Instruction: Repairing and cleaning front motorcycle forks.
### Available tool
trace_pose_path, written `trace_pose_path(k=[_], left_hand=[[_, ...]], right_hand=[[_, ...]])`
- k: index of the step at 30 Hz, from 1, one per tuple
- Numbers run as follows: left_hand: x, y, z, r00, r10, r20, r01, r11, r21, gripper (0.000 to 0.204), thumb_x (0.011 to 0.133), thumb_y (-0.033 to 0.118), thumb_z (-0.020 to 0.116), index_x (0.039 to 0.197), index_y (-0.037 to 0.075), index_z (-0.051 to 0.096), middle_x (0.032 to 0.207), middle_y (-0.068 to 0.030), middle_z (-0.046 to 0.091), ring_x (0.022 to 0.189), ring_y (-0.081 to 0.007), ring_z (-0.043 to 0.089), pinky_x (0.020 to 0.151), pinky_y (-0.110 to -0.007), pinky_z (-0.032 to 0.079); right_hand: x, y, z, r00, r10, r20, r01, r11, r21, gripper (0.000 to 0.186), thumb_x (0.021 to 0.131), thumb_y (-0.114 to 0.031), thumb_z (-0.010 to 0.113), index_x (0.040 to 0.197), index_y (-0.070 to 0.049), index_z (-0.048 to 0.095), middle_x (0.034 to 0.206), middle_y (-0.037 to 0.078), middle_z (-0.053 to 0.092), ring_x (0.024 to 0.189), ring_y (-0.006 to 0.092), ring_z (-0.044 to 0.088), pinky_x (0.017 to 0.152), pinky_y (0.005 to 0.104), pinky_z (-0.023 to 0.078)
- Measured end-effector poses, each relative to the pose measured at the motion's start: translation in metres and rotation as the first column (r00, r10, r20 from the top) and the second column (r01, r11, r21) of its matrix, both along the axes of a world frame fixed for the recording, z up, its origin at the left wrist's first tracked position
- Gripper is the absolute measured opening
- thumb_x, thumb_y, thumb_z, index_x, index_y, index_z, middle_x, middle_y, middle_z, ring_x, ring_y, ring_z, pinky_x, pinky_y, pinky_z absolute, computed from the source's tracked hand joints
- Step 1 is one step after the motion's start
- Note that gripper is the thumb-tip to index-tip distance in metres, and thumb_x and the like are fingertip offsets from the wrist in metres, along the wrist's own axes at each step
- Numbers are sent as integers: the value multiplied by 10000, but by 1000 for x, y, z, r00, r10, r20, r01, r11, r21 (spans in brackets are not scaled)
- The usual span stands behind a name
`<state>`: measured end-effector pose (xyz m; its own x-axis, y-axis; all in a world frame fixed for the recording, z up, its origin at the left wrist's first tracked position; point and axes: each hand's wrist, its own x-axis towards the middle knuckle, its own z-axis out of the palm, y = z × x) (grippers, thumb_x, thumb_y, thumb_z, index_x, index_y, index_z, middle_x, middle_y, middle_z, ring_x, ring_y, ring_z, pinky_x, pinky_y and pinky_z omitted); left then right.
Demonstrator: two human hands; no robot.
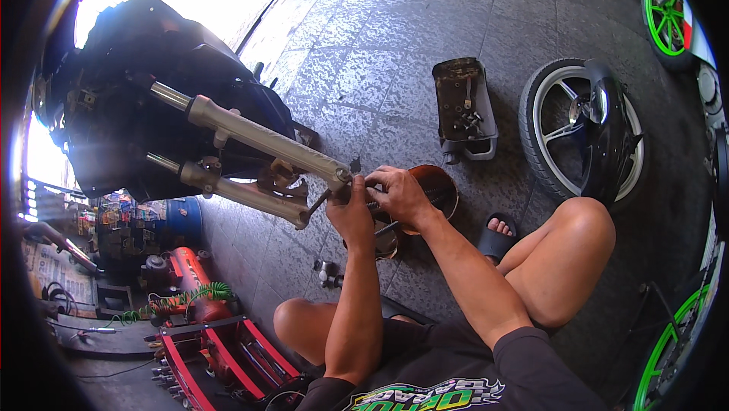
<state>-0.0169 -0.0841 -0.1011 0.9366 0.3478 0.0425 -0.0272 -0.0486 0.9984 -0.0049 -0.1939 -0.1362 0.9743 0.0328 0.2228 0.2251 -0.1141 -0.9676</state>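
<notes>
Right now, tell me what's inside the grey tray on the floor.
Inside the tray lie a slim, light-coloured piece and a cluster of small parts, too small to identify. Whatever is beneath the cluster is covered and cannot be seen.

Fork end point(337, 175) partly hidden by fingers point(358, 192)

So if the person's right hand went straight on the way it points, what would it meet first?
The right hand would probably meet the left hand first, with the upper motorcycle fork leg just beyond; depth is unclear.
</notes>
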Motion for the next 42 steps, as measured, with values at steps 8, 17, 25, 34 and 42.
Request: trace_pose_path(k=[8,17,25,34,42], left_hand=[[-9,-7,-6,999,34,-5,-33,998,49,189,912,86,709,1046,4,603,931,-39,622,788,-109,591,674,-255,502],[-74,1,-103,929,216,-302,-164,968,190,277,863,145,703,1059,-7,579,939,-68,622,809,-126,568,706,-268,471],[-93,-38,-176,504,-58,-862,-325,912,-251,290,910,323,656,946,39,612,761,-88,612,549,-157,529,492,-304,440],[-60,-43,-182,521,19,-853,-638,673,-374,249,973,234,504,1011,-3,569,802,-118,609,650,-198,597,561,-344,523],[-45,-32,-181,559,93,-824,-653,662,-368,360,967,323,548,914,-25,626,718,-93,637,558,-164,601,473,-295,503]], right_hand=[[-13,-4,-7,999,-33,-32,35,998,54,191,845,-152,684,970,-14,728,925,185,697,895,356,681,803,414,532],[-67,-60,-54,956,-188,-225,130,960,-249,214,832,-191,710,974,-32,730,926,176,708,895,355,685,809,420,531],[-78,-77,-88,893,-205,-401,91,954,-285,256,848,-198,698,1012,-4,725,902,187,730,828,296,717,761,378,537],[-75,-63,-87,899,-150,-412,30,958,-285,265,857,-196,701,1028,6,723,875,170,735,787,245,713,729,351,537],[-64,-50,-87,895,-165,-413,35,952,-304,276,858,-211,719,1026,8,727,878,165,735,790,231,710,723,347,536]])
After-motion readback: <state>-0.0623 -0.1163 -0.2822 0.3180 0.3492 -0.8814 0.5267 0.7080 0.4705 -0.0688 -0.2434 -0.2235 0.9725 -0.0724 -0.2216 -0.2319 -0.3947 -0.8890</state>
